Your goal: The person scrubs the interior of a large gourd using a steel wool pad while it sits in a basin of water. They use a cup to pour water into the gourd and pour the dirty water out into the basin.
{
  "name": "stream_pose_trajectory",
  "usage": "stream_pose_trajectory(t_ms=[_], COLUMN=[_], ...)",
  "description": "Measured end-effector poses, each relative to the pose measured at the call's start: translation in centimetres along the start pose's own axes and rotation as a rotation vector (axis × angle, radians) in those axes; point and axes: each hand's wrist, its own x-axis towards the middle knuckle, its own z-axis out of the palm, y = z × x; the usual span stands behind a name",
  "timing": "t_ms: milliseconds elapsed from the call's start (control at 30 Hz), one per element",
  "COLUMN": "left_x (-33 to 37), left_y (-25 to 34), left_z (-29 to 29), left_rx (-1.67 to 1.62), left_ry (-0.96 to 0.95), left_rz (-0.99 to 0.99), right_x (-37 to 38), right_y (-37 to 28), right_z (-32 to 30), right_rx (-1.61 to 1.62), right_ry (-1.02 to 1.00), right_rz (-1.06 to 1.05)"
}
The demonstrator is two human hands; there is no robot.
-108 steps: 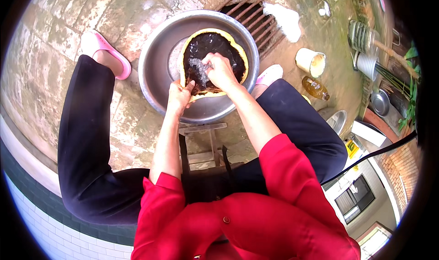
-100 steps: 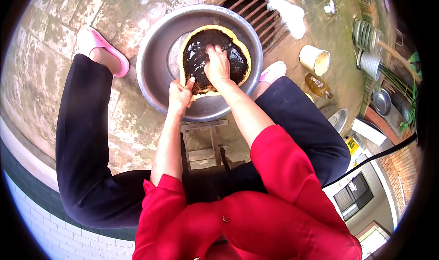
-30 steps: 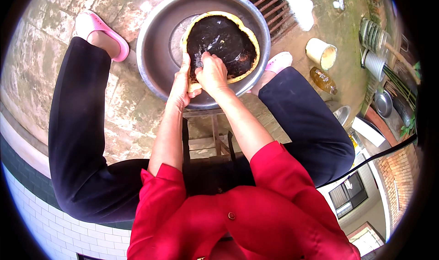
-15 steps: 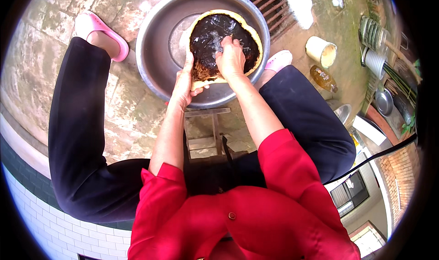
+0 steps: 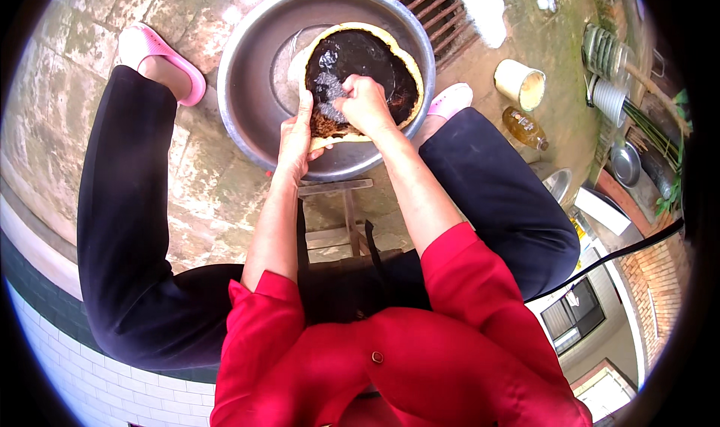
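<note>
Yard (image 5: 82, 149): outdoors, apparently a home's
Paving (image 5: 199, 209): weathered, stained
Drain grate (image 5: 426, 5): rusty bars
Tiled wall (image 5: 150, 391): white and dark green
Brickwork (image 5: 651, 277): near a window (image 5: 576, 318)
Leaves (image 5: 666, 203): green, toward the right edge

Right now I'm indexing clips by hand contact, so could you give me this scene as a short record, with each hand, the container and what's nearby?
Left hand: grips the near left edge of a yellow-rimmed dark piece
Right hand: on the piece's dark surface, fingers bent; whether it holds the grey shiny patch beside it is unclear
Container: wide metal basin, the piece inside or just above it
Far right of basin: floor grate
Right of basin: cream tub, amber bottle
Feet: pink clogs, one either side
</note>
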Motion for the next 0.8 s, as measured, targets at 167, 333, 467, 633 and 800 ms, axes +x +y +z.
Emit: stream_pose_trajectory(t_ms=[167,333,467,633,800], left_x=[-0.1,0.3,0.5,0.0,0.4], left_y=[-0.4,-0.5,-1.3,-0.5,-0.7], left_z=[-0.1,0.1,-0.1,0.1,0.2], left_rx=[0.018,0.0,-0.021,0.002,0.027], left_ry=[0.01,0.056,0.066,0.055,0.045], left_rz=[0.007,0.091,0.093,0.073,0.095], right_x=[0.7,-0.8,-2.6,-1.0,0.6], right_y=[1.3,1.0,-0.9,-1.0,1.8], right_z=[-0.7,1.7,2.2,-0.5,-2.3], right_rx=[-0.453,-0.199,-0.08,-0.089,-0.512], right_ry=[0.205,0.109,-0.111,-0.167,0.149], right_rz=[-0.077,0.012,-0.059,0.001,-0.116])
